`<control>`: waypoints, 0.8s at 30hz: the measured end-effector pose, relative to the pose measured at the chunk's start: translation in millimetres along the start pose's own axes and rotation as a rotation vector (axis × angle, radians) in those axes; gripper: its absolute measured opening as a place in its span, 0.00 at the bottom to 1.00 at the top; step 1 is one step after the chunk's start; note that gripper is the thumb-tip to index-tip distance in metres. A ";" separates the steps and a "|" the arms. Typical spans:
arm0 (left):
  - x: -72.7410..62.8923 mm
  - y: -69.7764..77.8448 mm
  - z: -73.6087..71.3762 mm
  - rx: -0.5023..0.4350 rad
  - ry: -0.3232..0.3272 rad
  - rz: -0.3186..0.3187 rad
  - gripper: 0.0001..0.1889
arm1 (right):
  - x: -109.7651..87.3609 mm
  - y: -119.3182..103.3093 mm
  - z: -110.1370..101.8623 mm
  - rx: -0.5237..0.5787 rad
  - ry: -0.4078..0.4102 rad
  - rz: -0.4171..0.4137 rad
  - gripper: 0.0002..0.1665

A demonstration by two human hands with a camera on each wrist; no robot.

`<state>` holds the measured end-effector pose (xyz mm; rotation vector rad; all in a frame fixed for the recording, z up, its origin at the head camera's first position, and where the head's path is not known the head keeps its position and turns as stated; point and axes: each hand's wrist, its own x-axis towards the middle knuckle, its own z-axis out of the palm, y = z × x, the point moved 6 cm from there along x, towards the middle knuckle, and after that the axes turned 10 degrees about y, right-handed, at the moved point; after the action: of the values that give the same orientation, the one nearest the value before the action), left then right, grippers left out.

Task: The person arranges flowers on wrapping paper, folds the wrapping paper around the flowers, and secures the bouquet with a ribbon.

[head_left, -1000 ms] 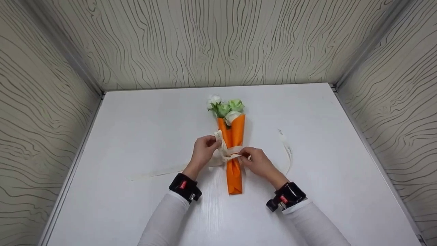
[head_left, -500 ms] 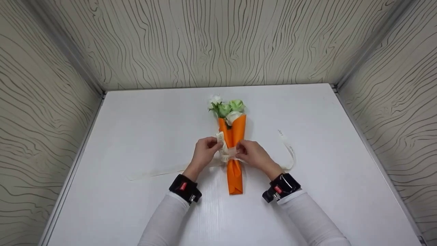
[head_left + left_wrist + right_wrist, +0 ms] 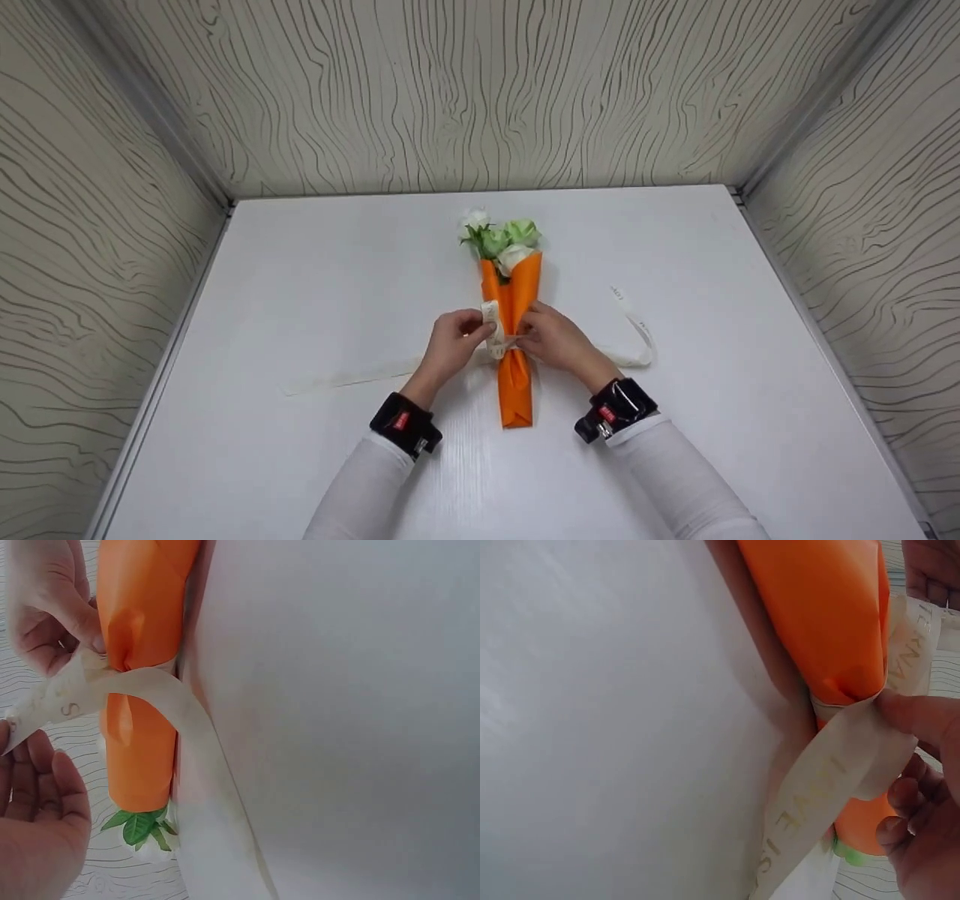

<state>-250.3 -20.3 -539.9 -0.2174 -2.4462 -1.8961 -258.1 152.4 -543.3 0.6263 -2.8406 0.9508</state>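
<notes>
A small bouquet of white and pale green roses (image 3: pixel 517 232) in orange wrapping paper (image 3: pixel 516 390) lies upright in the head view, stems toward the person. A cream ribbon (image 3: pixel 491 315) with printed letters goes round the narrow waist of the paper. My left hand (image 3: pixel 452 341), left of the bouquet, pinches a raised loop of this ribbon between thumb and fingers. My right hand (image 3: pixel 556 341) pinches the ribbon at the front of the waist, thumb (image 3: pixel 915 712) against the paper's fold in the right wrist view. Its fingers partly hide the crossing of the ribbon.
One ribbon tail (image 3: pixel 337 379) trails left over the white table (image 3: pixel 300 277). The other tail (image 3: pixel 637 337) curves out to the right beyond the right hand. Wood-grain patterned panels (image 3: pixel 465 97) stand behind the table and at both sides.
The right hand has moved left onto the waist of the bouquet, drawing in the ribbon there. The left hand has lowered its loop slightly toward the person. The right tail has shifted a little.
</notes>
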 end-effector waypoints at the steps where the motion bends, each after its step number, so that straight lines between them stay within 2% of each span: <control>1: -1.7 0.8 0.5 0.009 -0.007 0.010 0.08 | 0.1 -0.3 -0.5 -0.001 0.014 -0.001 0.07; 6: -10.2 4.9 3.2 0.037 -0.029 0.052 0.08 | 0.7 -3.3 -4.6 -0.051 0.134 -0.048 0.07; 13: -21.9 8.6 12.4 0.028 -0.085 0.112 0.07 | 3.6 -13.9 -3.6 -0.241 0.332 -0.310 0.09; 16: -27.4 11.4 18.0 0.038 -0.120 0.179 0.07 | 5.1 -14.5 -1.0 -0.291 0.413 -0.389 0.09; 19: -33.4 13.8 23.7 0.069 -0.152 0.257 0.06 | 6.9 -12.4 0.8 -0.311 0.493 -0.410 0.08; 24: -43.5 15.4 32.8 0.182 -0.197 0.388 0.04 | 9.7 -8.3 1.4 -0.326 0.597 -0.347 0.09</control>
<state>-203.3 11.4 -538.5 -0.8370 -2.4426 -1.5462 -263.6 142.1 -537.8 0.6344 -2.1915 0.4899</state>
